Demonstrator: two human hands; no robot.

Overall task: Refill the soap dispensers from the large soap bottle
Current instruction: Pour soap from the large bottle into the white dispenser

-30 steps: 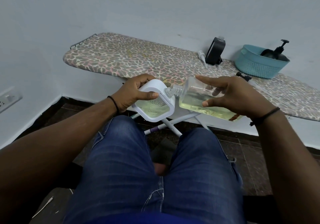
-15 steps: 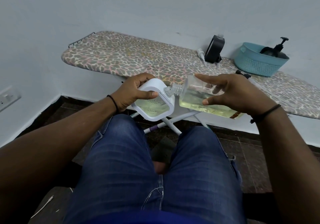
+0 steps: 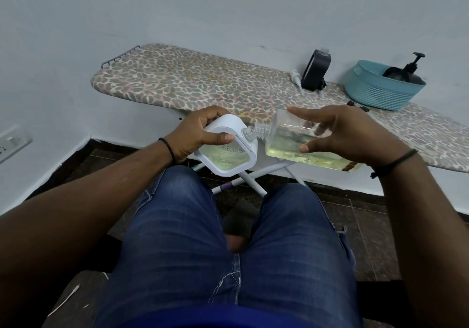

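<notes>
Bottle [image 3: 291, 142] neck meets dispenser [image 3: 228, 150], both gripped

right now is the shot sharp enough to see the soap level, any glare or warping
Head view: soft, even light, no harsh glare; the yellowish soap shows clearly through the large soap bottle and the white dispenser. Wide-angle warping curves the ironing board and stretches the forearms at the edges; both hands look sharp.

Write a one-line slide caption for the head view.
Left hand holds a white dispenser while the right hand tips a clear soap bottle into it.
</notes>
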